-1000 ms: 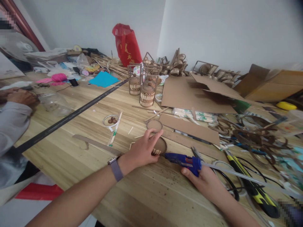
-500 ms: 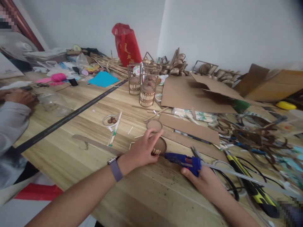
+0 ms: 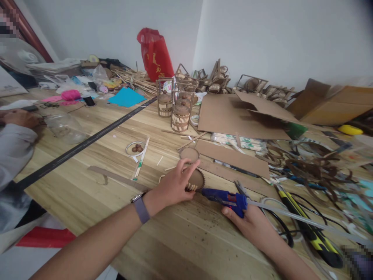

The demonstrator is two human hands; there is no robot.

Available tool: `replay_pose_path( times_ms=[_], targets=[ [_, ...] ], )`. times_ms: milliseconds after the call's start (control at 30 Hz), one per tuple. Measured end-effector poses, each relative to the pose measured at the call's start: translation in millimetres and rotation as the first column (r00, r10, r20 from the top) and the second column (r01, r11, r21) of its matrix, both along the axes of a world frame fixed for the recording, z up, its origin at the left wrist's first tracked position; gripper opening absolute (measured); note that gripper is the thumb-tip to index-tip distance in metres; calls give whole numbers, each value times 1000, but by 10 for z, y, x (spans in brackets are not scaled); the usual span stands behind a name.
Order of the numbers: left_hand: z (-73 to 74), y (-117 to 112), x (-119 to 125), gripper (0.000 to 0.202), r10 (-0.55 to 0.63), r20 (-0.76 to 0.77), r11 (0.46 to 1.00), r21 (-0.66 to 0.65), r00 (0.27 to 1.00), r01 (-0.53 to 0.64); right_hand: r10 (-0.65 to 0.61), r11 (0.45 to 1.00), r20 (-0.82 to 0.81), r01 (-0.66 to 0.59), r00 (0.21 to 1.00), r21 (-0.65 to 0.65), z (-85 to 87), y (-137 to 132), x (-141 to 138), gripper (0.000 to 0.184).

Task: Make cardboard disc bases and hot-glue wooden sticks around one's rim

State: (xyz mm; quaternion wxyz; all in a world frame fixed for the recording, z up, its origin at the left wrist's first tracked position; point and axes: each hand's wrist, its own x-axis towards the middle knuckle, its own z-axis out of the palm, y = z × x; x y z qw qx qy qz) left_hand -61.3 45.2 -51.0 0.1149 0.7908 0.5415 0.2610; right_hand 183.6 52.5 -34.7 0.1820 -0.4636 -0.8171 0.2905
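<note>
My left hand (image 3: 174, 185) is closed on a round cardboard disc (image 3: 197, 179) edged with short wooden sticks, pressing it to the wooden table (image 3: 96, 163); the index finger lies along its top rim. My right hand (image 3: 250, 223) grips a blue hot glue gun (image 3: 225, 199). The gun's nozzle points left and touches the disc's lower edge by my left thumb. A clear glue stick (image 3: 294, 219) trails from the back of the gun. A second, smaller cardboard disc (image 3: 189, 153) lies just beyond.
Another person's sleeve (image 3: 14, 146) and hand are at the left edge. A long black ruler (image 3: 87, 142) crosses the table. Small stick-and-cardboard lanterns (image 3: 180, 114), cardboard sheets (image 3: 233, 116), a yellow-black knife (image 3: 309, 225), scissors, brown strips and a red bag (image 3: 154, 52) crowd the far and right sides.
</note>
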Motion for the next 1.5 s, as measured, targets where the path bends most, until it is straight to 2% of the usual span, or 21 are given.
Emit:
replay_pose_path(
  times_ms=[267,467,667,867,933,1000,1100,1167,1200,1267,1300,1400,1500],
  targets=[
    [12,-2,0,92,-9,23,1000,-22,1000,9,1,1000,9,-1,1000,-8,-5,-15,12,36],
    [16,0,2,91,-8,23,1000,-24,1000,9,-5,1000,15,5,1000,12,-5,-9,4,43],
    [26,-2,-8,91,-9,8,1000,-29,1000,9,-9,1000,-5,10,1000,17,-39,-20,6,40],
    [23,-4,16,89,-18,6,999,-32,1000,18,-138,990,-66,140,988,18,-3,28,-10,39],
    [12,1,12,91,-30,24,999,-42,999,31,-174,984,-103,169,979,-55,26,52,-18,42],
    [15,11,-22,98,-59,47,996,-63,997,62,-212,961,-162,176,964,-211,53,69,-29,48],
    [72,37,-142,109,-117,78,991,-58,990,122,-309,856,-277,139,910,-497,86,84,-43,53],
    [140,63,-254,94,-83,72,996,-27,994,85,-367,790,-338,100,867,-605,106,95,-39,52],
    [173,78,-312,76,-24,47,1000,-9,999,24,-380,779,-350,93,856,-620,115,102,-32,51],
    [223,106,-417,33,144,-70,990,19,987,-143,-363,803,-321,119,875,-584,131,121,-10,49],
    [235,118,-459,20,210,-135,978,32,968,-208,-335,831,-280,142,900,-538,137,132,3,48],
    [218,135,-525,16,275,-268,960,32,924,-277,-242,929,-127,192,962,-317,147,168,37,46],
    [174,125,-503,18,249,-341,965,10,907,-261,-207,971,-40,200,978,-131,139,194,50,46]
  ],
)
